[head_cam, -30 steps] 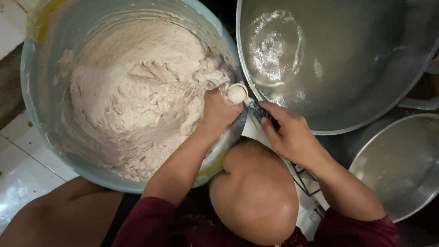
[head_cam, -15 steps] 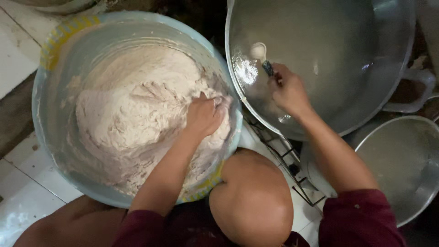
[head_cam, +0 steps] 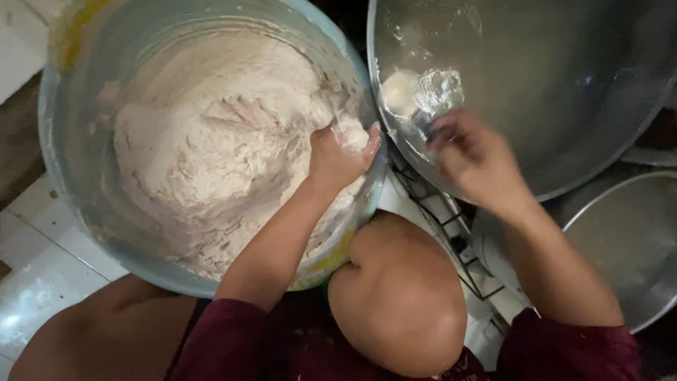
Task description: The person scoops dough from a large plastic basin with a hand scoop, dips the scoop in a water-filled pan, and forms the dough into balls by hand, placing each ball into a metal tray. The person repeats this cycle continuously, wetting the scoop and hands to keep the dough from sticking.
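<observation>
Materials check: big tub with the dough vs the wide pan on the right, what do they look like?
Tub: likely plastic, pale blue, slightly translucent wall with a dull sheen and a yellow patch at the rim. Holds pale, sticky dough that the left hand digs into.
Wide pan: metal, probably steel or aluminium, grey with mirror-like glare and wet streaks. The right hand works inside it.

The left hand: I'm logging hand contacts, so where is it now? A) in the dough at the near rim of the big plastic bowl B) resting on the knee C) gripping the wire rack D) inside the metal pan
A: the left hand is sunk in the pale dough by the rim of the plastic bowl, with dough on its fingers.
</observation>
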The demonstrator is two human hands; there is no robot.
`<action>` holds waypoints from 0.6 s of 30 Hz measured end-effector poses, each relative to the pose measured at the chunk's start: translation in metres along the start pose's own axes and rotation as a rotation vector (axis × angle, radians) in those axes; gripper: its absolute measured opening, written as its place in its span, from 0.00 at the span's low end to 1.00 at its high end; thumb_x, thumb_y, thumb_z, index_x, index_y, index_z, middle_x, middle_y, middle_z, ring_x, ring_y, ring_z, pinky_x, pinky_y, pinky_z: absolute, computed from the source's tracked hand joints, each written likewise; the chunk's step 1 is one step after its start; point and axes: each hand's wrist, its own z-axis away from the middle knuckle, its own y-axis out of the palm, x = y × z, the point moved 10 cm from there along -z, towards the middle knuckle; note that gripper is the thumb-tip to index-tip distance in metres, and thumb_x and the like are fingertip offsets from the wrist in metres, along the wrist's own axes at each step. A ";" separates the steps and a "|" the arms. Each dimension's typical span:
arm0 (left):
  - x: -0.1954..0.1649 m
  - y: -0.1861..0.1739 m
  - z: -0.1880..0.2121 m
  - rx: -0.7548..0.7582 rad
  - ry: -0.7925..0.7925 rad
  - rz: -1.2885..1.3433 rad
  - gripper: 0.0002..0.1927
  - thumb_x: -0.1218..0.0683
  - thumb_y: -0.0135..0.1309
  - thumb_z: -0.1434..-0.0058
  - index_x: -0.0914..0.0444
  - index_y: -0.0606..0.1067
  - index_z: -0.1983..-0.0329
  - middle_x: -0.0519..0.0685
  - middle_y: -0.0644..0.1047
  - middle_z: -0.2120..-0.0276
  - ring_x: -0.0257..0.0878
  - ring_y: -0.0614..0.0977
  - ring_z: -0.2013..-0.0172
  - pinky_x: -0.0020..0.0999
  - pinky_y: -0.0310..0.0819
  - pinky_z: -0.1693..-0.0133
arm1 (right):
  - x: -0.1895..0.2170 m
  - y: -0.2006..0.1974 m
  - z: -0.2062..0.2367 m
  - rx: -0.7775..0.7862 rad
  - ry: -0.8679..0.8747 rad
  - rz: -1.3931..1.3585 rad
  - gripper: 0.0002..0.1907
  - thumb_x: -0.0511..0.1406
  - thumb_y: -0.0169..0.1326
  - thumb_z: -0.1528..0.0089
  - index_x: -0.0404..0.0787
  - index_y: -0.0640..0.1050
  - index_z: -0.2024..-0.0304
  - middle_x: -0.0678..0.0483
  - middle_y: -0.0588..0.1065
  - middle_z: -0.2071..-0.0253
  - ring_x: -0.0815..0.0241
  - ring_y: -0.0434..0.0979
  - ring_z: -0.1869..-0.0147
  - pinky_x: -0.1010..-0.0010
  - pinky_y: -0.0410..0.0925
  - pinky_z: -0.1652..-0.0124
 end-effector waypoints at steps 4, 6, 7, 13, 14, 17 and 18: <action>-0.019 -0.007 0.005 -0.080 0.210 0.006 0.10 0.56 0.63 0.45 0.65 0.78 0.64 0.58 0.81 0.70 0.53 0.85 0.68 0.42 0.79 0.67 | 0.017 0.025 0.024 0.007 -0.024 0.242 0.20 0.32 0.55 0.35 0.39 0.75 0.40 0.49 0.80 0.62 0.63 0.76 0.66 0.69 0.71 0.64; -0.013 -0.003 0.004 -0.056 0.173 -0.030 0.07 0.56 0.63 0.44 0.64 0.79 0.66 0.57 0.81 0.71 0.54 0.85 0.68 0.43 0.79 0.66 | 0.042 0.029 0.032 -0.052 -0.215 0.311 0.19 0.32 0.56 0.35 0.37 0.75 0.40 0.45 0.79 0.58 0.64 0.77 0.61 0.70 0.71 0.61; -0.010 0.001 0.002 -0.025 0.148 -0.071 0.07 0.56 0.63 0.45 0.64 0.79 0.67 0.58 0.81 0.71 0.55 0.84 0.68 0.44 0.79 0.66 | 0.054 0.030 0.035 -0.079 -0.312 0.345 0.19 0.31 0.56 0.34 0.36 0.76 0.41 0.43 0.78 0.55 0.64 0.78 0.58 0.70 0.71 0.60; 0.012 0.012 -0.006 0.046 0.014 -0.373 0.14 0.50 0.65 0.53 0.65 0.79 0.73 0.61 0.80 0.74 0.61 0.82 0.69 0.52 0.77 0.63 | 0.003 0.042 0.014 0.208 0.075 -0.020 0.20 0.32 0.51 0.34 0.41 0.74 0.39 0.47 0.79 0.61 0.63 0.73 0.69 0.69 0.68 0.69; 0.013 0.011 -0.007 0.051 0.027 -0.468 0.14 0.49 0.65 0.53 0.65 0.80 0.74 0.61 0.80 0.75 0.60 0.82 0.69 0.53 0.77 0.60 | -0.003 0.037 0.009 0.164 0.094 -0.030 0.20 0.32 0.51 0.33 0.42 0.74 0.38 0.45 0.78 0.61 0.62 0.73 0.69 0.68 0.68 0.69; 0.032 0.005 -0.005 0.054 -0.118 -0.588 0.21 0.44 0.65 0.51 0.67 0.80 0.73 0.66 0.78 0.70 0.61 0.81 0.71 0.51 0.76 0.64 | -0.006 0.012 -0.006 -0.027 0.002 0.088 0.22 0.32 0.52 0.32 0.42 0.74 0.35 0.42 0.76 0.59 0.59 0.75 0.65 0.67 0.69 0.65; 0.041 0.001 -0.001 0.048 -0.205 -0.604 0.24 0.41 0.66 0.51 0.69 0.80 0.72 0.68 0.77 0.67 0.61 0.81 0.71 0.50 0.77 0.67 | 0.006 0.003 -0.014 -0.111 -0.133 0.233 0.21 0.31 0.53 0.32 0.40 0.74 0.36 0.42 0.78 0.56 0.58 0.78 0.63 0.67 0.71 0.62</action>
